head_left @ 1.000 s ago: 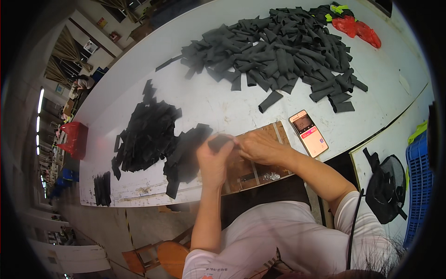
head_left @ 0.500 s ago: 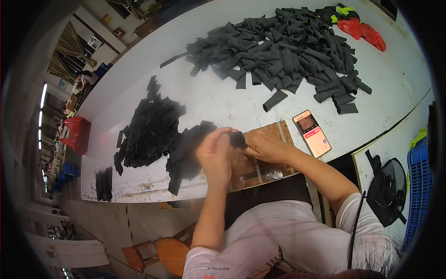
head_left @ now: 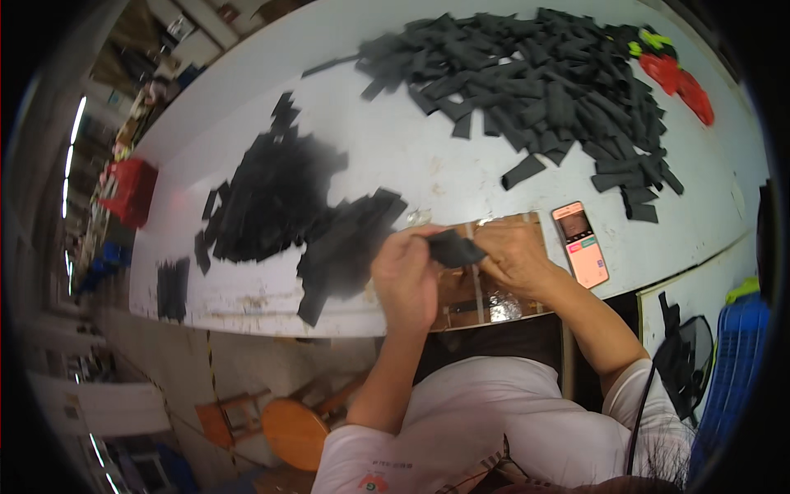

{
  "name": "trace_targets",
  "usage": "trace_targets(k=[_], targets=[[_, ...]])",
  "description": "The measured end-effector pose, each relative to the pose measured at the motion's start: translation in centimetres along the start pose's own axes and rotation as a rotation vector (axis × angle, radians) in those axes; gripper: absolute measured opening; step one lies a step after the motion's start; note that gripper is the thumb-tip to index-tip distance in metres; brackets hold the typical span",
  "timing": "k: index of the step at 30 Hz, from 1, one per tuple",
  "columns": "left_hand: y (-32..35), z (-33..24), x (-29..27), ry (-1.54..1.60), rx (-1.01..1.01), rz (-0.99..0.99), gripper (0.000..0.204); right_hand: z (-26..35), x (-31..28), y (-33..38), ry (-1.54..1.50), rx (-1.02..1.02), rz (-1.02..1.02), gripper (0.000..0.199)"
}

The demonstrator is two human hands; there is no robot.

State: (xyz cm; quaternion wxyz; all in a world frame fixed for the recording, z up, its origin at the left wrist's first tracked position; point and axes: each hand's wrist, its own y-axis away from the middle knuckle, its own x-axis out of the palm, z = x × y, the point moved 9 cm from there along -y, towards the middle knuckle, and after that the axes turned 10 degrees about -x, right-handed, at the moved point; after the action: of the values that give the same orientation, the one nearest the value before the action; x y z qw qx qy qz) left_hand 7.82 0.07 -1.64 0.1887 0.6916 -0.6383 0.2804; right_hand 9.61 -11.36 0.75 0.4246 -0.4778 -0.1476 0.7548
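Note:
A short dark grey fabric strip (head_left: 455, 248), seemingly folded or tubular, is stretched between my two hands. My left hand (head_left: 405, 276) pinches its left end, thumb and fingers closed. The other end is gripped by the closed fingers of my right hand (head_left: 517, 257). Below them lies a brown taped board (head_left: 457, 290) at the table's near edge. Just left of my left hand is a heap of black fabric strips (head_left: 341, 251), joined to a larger dark heap (head_left: 267, 198). Many grey fabric strips (head_left: 535, 99) are piled at the far side.
A lit phone (head_left: 580, 245) lies right of the board on the white table (head_left: 411, 160). A red plastic bag (head_left: 676, 86) is at the far right. A neat strip stack (head_left: 172, 290) and a red bag (head_left: 130, 192) are at left. A blue crate (head_left: 732, 362) stands right, wooden stools (head_left: 296, 432) below.
The strip now shows stretched out between my hands; before, it was bunched and mostly covered. My right hand has moved slightly away from the left. The whole view has shifted a little.

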Motion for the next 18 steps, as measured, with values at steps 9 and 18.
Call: trace_targets(k=[9, 18], targets=[[3.1, 1.1, -8.6, -1.464, 0.15, -0.457, 0.028, -7.0, -6.4, -6.0, -0.424, 0.45, -0.192, 0.046], [3.3, -0.8, -18.3, -2.104, -0.037, -0.51, 0.018, -0.7, 1.6, 4.6, -0.347, 0.559, -0.121, 0.021]])
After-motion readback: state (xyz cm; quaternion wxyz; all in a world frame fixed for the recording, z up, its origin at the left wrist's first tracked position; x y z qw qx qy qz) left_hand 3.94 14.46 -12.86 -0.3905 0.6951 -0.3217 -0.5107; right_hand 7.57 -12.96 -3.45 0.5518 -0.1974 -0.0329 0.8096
